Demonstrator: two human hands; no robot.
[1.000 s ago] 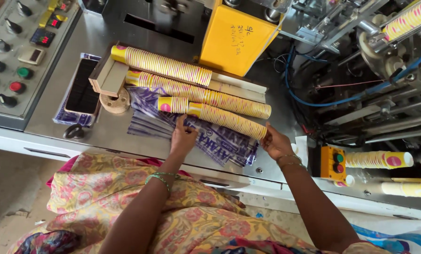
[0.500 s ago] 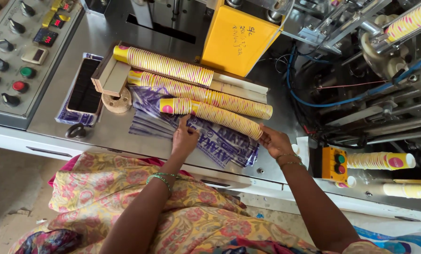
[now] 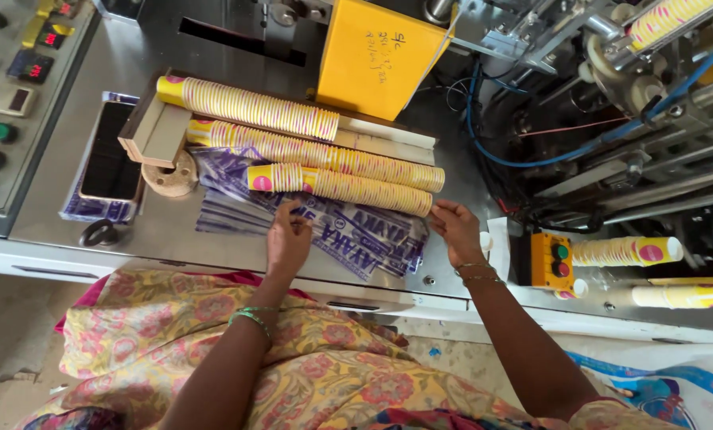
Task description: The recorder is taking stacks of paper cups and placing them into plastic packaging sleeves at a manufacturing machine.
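Observation:
Three long stacks of yellow striped paper cups lie on their sides on the grey metal table point(image 3: 165, 231). The nearest cup stack point(image 3: 340, 185) rests on a pile of clear printed plastic sleeves point(image 3: 356, 235). My left hand point(image 3: 289, 239) lies flat on the sleeves just below that stack's left end, fingers apart. At the stack's right end my right hand point(image 3: 456, 229) has its fingertips touching or very near the end. Behind lie the middle stack point(image 3: 317, 151) and the far stack point(image 3: 249, 107).
A yellow box point(image 3: 376, 56) stands behind the stacks. A control panel with buttons point(image 3: 6, 103) is at left, with a dark phone point(image 3: 110, 163), a tape roll point(image 3: 169, 177) and scissors point(image 3: 98, 233) beside it. Machinery, blue hoses and more cup stacks point(image 3: 627, 251) crowd the right.
Both hands have stayed at the nearest stack; the view has shifted slightly, and my left hand has settled flatter onto the plastic sleeves.

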